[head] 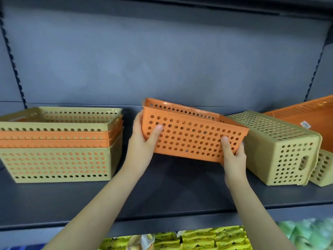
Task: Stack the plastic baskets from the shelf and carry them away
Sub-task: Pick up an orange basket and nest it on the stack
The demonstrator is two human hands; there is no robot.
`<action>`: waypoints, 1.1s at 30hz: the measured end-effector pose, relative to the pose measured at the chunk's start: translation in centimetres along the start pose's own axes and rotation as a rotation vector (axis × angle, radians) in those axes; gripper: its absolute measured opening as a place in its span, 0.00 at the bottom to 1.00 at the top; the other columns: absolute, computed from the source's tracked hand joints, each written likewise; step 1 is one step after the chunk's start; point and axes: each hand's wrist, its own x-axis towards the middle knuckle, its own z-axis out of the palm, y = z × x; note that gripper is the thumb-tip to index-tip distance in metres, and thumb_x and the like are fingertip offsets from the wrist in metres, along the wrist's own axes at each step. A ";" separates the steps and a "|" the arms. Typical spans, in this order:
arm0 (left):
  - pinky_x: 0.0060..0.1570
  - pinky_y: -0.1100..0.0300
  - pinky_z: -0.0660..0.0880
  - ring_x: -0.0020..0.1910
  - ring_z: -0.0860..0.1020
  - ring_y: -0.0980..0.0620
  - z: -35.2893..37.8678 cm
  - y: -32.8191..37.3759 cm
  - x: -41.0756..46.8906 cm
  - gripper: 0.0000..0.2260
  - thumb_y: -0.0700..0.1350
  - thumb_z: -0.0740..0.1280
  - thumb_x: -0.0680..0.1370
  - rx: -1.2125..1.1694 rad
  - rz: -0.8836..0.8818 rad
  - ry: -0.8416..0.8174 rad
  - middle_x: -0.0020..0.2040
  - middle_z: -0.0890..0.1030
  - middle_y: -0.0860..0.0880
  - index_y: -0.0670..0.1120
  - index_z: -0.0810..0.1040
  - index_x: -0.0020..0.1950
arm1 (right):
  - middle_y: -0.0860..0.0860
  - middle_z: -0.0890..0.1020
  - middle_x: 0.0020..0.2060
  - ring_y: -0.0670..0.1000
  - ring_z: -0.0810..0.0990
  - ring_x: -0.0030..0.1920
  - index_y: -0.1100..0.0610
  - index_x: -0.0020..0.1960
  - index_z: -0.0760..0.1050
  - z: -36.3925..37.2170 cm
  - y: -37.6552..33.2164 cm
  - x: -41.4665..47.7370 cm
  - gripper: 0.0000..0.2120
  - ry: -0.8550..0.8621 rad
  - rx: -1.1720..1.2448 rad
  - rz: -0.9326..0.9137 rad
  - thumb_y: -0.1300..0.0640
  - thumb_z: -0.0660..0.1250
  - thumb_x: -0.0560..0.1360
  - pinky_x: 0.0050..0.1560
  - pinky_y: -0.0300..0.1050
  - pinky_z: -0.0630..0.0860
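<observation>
An orange perforated basket (191,134) hangs tilted above the middle of the dark shelf (171,192), held by both hands. My left hand (144,141) grips its left end, thumb on the front wall. My right hand (234,156) holds its lower right corner. On the left stands a nested stack of baskets (59,147), beige outside with orange ones between. To the right a beige basket (281,150) lies upside down, touching the held basket's right end.
Behind the overturned beige basket leans a large orange basket (310,121), and another beige one (322,170) lies at the far right edge. Below the shelf lip sit yellow packets (198,239) and green packets (306,231). The grey back panel rises behind.
</observation>
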 end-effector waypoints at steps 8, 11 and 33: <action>0.47 0.75 0.70 0.48 0.77 0.70 -11.1 6.5 5.3 0.19 0.53 0.64 0.81 0.177 0.195 0.095 0.53 0.77 0.66 0.53 0.67 0.71 | 0.39 0.82 0.51 0.34 0.81 0.49 0.43 0.54 0.74 10.6 -7.1 0.1 0.09 -0.037 0.066 -0.177 0.48 0.70 0.76 0.56 0.41 0.77; 0.52 0.64 0.70 0.55 0.76 0.58 -16.4 6.6 6.6 0.18 0.56 0.61 0.82 0.261 0.140 0.105 0.55 0.77 0.60 0.54 0.66 0.71 | 0.40 0.83 0.50 0.33 0.82 0.47 0.43 0.55 0.74 15.6 -9.1 -1.2 0.09 -0.100 0.027 -0.218 0.48 0.71 0.76 0.49 0.35 0.77; 0.42 0.68 0.70 0.48 0.76 0.63 -34.1 -2.9 9.2 0.20 0.54 0.62 0.82 0.348 -0.098 -0.029 0.51 0.74 0.63 0.47 0.64 0.70 | 0.43 0.80 0.54 0.45 0.81 0.54 0.42 0.78 0.42 30.3 -5.3 -8.5 0.48 -0.284 -0.279 -0.214 0.41 0.72 0.72 0.59 0.49 0.75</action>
